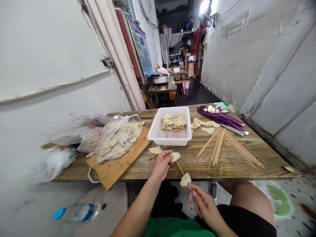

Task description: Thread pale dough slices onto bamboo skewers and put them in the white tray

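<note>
Between its fingertips my left hand (163, 164) pinches a pale, flat slice (175, 157) at the upper end of a thin wooden skewer (180, 167). My right hand (202, 201) grips the lower end of the same skewer. Another pale slice (185, 180) is threaded on it just above my right fingers. Both hands are at the table's near edge. Beyond them a white plastic tub (169, 142) holds skewered slices (174, 121). A loose slice (155, 150) lies on the table by my left hand. The kind of food is not certain.
A cutting board (138, 153) at left bears a plastic bag (103, 141) of slices. Bare skewers (219, 149) fan out at right, below purple eggplants (222, 117) and a knife (233, 129). Loose slices (208, 123) lie right of the tub. A water bottle (79, 212) is lower left.
</note>
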{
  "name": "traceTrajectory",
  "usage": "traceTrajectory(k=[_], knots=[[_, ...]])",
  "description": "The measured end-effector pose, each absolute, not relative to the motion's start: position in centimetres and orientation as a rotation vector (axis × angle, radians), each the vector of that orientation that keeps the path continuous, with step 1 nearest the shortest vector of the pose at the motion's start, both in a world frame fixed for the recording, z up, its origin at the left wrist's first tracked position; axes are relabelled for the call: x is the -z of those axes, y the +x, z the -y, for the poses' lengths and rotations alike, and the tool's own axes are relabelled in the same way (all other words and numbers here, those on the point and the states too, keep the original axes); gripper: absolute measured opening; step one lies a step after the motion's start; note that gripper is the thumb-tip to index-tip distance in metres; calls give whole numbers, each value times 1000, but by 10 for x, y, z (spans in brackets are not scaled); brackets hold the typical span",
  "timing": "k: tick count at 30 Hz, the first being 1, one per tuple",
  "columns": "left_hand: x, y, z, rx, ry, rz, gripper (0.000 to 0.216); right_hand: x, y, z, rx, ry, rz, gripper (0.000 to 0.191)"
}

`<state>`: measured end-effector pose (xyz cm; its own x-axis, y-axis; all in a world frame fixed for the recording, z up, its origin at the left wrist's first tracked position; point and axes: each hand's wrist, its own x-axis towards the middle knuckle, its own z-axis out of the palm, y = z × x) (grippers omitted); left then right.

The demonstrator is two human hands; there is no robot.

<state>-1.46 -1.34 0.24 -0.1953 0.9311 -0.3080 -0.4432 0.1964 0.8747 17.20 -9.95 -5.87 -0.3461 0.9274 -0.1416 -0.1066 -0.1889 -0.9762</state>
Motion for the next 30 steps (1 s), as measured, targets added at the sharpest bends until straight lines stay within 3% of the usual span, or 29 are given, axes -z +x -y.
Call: traceTrajectory(k=[11,22,30], knots=[[0,-5,16,-1447,871,-1368,38,59,175,107,-1547,-1181,1326,49],[0,-6,17,-1427,617,-1237,46,55,179,107,-1521,-1233,1321,51],[-2,-6,18,-1430,476,-1173,40,59,176,105,-1574,-1109,1284,43]])
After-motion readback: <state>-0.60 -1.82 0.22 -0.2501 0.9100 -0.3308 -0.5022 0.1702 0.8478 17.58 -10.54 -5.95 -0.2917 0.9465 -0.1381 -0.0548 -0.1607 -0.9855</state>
